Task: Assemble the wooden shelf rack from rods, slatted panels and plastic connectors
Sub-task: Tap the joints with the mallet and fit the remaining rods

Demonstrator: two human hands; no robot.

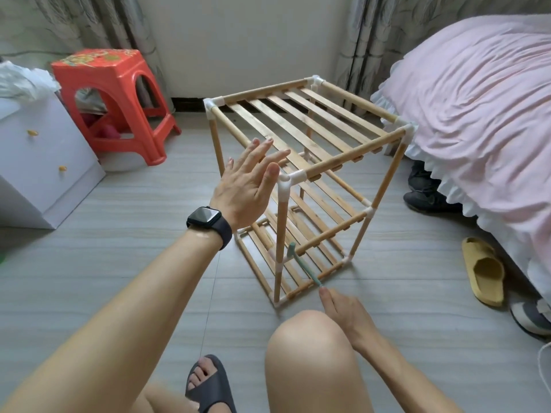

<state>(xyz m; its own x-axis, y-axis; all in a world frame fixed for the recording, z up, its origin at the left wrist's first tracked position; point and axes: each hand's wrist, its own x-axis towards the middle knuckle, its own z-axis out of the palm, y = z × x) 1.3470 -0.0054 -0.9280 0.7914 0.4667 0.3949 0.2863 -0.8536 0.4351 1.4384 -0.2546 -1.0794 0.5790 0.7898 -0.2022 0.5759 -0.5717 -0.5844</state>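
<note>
Bed (477, 99): pink cover with a white frill, right of the rack and close to its top right corner.
Rack (298, 129): standing upright on the grey tile floor (119, 263), three slatted tiers, white connectors at the corners.
Cabinet (38, 162): white, well off to the rack's left.
Stool (119, 84): red plastic, left of the rack and a bit further back.
Left hand (247, 189): flat, fingers straight, holding nothing, just beside the rack's near top corner connector (287, 181). Can't tell if it's actually touching.
Right hand (348, 314): low by the rack's near bottom corner, pinching the tail end of the green mallet.
Yellow slipper (484, 272): on the floor right of the rack, near the bed.
Green mallet (304, 266): its head is in by the rack's near post, above the bottom tier.
</note>
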